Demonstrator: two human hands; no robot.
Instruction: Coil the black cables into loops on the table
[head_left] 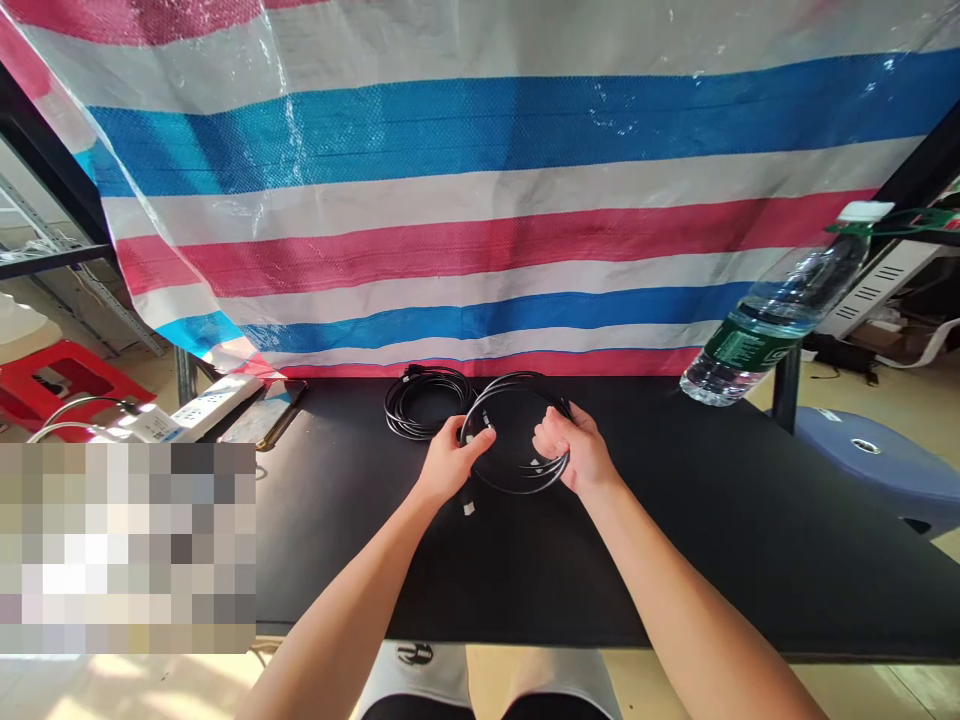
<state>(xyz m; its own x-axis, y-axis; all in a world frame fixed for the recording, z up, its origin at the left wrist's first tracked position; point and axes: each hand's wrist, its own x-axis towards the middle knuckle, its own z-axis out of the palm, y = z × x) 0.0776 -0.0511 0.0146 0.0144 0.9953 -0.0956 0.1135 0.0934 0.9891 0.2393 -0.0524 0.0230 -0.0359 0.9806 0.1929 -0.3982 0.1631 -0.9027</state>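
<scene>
A black cable [516, 491] is looped into a coil and held up between both hands over the dark table. My left hand [452, 457] pinches the coil's left side, with a light-coloured plug hanging just below the fingers. Around the coil's right side my right hand [574, 447] is closed, its fingers curled over the strands. A second coiled black cable [401, 425] lies on the table just behind my left hand.
On the black table [712, 560], a phone [274, 412] and a white power strip [214, 403] lie at the left. A clear water bottle [765, 320] leans at the right, tied by a green cord. Behind hangs a striped plastic sheet [480, 240]. A blue stool [877, 465] stands at the right.
</scene>
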